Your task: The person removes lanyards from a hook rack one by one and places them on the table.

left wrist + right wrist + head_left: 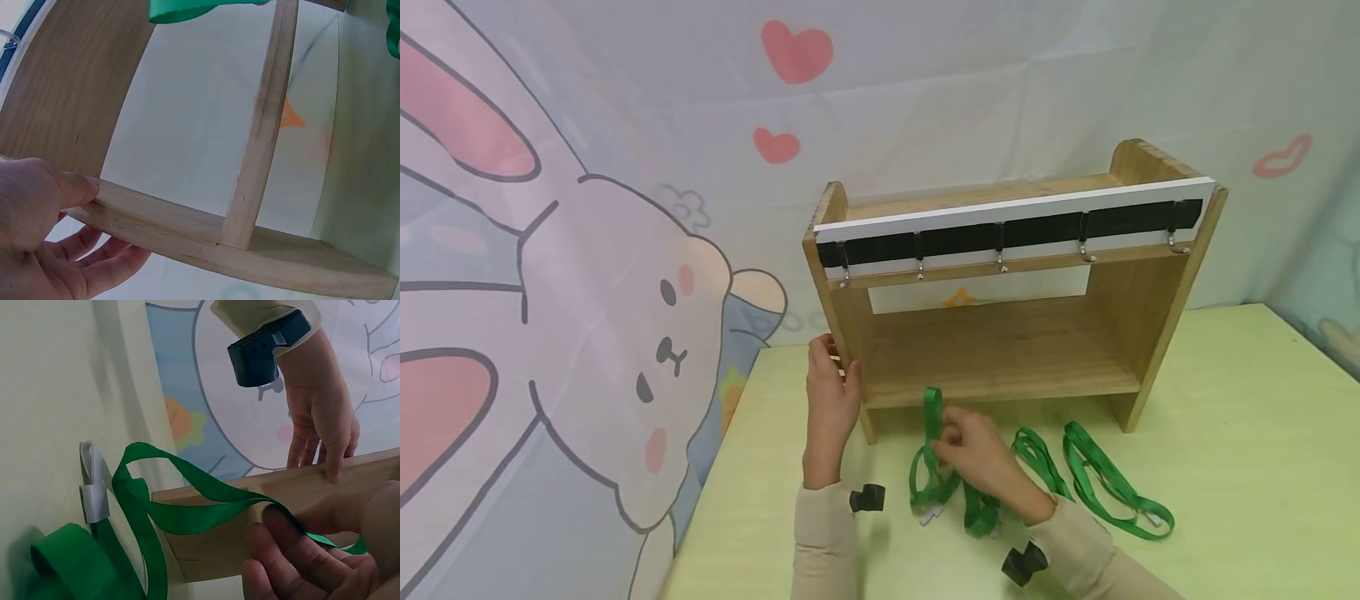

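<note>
A wooden shelf (1000, 350) stands on the table, with a white and black strip of metal hooks (1000, 242) across its upper front. My left hand (833, 408) grips the shelf's left side board (175, 219), thumb on one face and fingers on the other. In front of the shelf my right hand (977, 450) pinches a green lanyard (933, 412) between thumb and fingers. A loop of it stands up above the hand, and its lower part hangs towards the table. A white clip (94, 481) shows beside the green ribbon in the right wrist view.
More green lanyards lie on the pale green table (1247, 400): a lanyard (981, 508) just below my right hand, another lanyard (1037, 454) to its right, and a long looped lanyard (1112, 483) farther right. A printed cloth (925, 108) hangs behind the shelf.
</note>
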A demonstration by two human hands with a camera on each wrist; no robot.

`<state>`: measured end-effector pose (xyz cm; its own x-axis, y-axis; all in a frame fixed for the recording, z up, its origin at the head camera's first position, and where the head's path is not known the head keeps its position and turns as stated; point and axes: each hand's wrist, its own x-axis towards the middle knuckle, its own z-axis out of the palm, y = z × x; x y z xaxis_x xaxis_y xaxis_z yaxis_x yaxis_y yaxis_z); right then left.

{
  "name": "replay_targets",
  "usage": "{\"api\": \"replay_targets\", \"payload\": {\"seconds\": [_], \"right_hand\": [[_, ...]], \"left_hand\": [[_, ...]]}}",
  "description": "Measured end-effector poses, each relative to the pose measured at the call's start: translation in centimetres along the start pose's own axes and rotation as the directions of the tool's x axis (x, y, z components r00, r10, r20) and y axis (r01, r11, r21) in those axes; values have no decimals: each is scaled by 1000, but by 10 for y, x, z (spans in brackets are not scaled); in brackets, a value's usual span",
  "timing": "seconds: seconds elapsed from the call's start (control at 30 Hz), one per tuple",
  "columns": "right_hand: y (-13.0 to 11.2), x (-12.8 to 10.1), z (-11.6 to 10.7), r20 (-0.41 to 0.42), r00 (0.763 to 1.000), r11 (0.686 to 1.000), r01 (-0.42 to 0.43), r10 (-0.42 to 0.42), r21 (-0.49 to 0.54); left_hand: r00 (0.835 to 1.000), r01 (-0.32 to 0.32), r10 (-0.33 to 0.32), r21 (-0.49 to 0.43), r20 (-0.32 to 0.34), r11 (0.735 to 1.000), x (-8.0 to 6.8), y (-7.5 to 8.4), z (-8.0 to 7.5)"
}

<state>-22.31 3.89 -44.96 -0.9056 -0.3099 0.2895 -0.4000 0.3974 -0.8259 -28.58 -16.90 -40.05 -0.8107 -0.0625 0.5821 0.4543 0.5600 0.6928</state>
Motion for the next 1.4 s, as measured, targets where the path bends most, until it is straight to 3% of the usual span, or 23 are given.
{"api": "replay_targets", "payload": {"seconds": [0.37,0.8,1.4], "right_hand": [[1,-1,2,141,990,999,-34,30,26],[17,-2,4,160,981,994,-109,111,-23],[28,1,12,117,985,989,-113,124,-95]], "left_hand": [[1000,-3,3,1,1,1000,0,2,-3],[1000,2,-2,-12,5,1000,1,0,1],[1000,-7,7,-7,-6,1000,0,-2,0]]}}
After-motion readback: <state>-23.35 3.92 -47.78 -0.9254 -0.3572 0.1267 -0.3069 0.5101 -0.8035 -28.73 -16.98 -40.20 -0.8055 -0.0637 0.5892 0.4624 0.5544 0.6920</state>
